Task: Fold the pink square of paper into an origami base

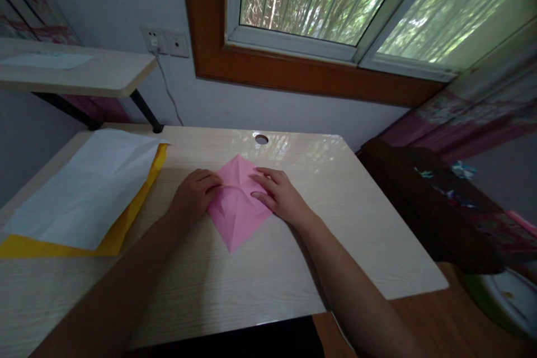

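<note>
Two bare arms come up from the bottom edge, closest to the camera, and reach toward 12 o'clock over a pale wooden desk [369, 224]. Between the hands lies a folded pink paper [235, 210], shaped like a kite, flat on the desk near its middle. Its long line runs from 12 o'clock to 6 o'clock. The short, blunt corner points at 12 o'clock, toward a small round hole [261, 139] in the desktop, and the long sharp tip points at 6 o'clock, back toward the person. The left hand [195, 194] sits at 9 o'clock from the paper, with its fingers curled down and pressing on the left edge by the widest part. The right hand [279, 194] sits at 3 o'clock, fingers held loosely spread and flat, with the fingertips resting on the right side of the paper. Neither hand pinches or lifts it; both push it down. Both hands are just as near to it, touching it on either side of the middle fold. Off at 9 o'clock, well apart from the hands, a white sheet [90, 184] lies on top of a yellow sheet [126, 224]. A window [327, 5] with green trees behind it is up at 12 o'clock.
</note>
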`<state>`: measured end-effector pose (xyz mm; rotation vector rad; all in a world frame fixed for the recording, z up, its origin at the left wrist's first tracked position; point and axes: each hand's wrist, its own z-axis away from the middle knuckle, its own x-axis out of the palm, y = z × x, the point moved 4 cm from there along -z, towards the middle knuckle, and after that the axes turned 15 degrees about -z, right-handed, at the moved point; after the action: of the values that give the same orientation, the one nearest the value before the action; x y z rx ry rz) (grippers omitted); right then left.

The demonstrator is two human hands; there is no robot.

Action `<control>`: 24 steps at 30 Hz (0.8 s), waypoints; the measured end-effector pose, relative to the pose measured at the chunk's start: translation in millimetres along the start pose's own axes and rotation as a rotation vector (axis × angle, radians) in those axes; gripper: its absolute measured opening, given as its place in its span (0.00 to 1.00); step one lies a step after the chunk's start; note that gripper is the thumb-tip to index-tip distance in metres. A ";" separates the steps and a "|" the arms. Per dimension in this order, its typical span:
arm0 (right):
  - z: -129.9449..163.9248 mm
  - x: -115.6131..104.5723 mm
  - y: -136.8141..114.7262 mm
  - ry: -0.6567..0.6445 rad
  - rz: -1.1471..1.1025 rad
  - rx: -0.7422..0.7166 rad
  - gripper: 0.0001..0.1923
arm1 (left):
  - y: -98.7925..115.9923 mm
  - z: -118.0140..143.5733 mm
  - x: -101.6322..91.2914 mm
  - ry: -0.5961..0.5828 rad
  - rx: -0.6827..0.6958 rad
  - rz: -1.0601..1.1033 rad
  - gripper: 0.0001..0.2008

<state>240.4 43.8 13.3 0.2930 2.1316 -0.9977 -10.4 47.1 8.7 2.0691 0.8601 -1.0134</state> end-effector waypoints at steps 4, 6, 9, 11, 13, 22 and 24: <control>0.5 0.9 -0.1 0.006 -0.022 -0.012 0.24 | -1.9 0.1 0.7 0.007 -0.034 0.027 0.06; 0.1 1.9 -1.2 -0.006 -0.034 -0.025 0.24 | -1.4 0.1 0.8 -0.001 -0.050 0.046 0.06; -0.9 2.3 -3.2 -0.010 -0.028 -0.034 0.25 | -0.9 -0.1 -1.2 0.004 -0.071 0.079 0.07; -1.3 2.5 -4.2 -0.017 -0.020 -0.036 0.25 | -1.0 -0.4 -3.5 0.015 -0.069 0.076 0.07; -1.2 2.0 -4.1 -0.016 -0.016 -0.030 0.27 | -1.6 -0.7 -6.0 0.030 -0.061 0.051 0.07; 6.1 -8.2 18.0 0.364 -0.122 0.140 0.37 | -5.8 -0.1 -11.1 0.096 -0.187 -0.089 0.09; 8.0 -7.0 25.4 0.454 -0.223 0.197 0.41 | -6.0 0.5 -13.4 0.114 -0.243 -0.103 0.09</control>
<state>261.9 55.7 0.7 0.4163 2.5155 -1.3795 -21.7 46.6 18.0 1.9059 1.1012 -0.8045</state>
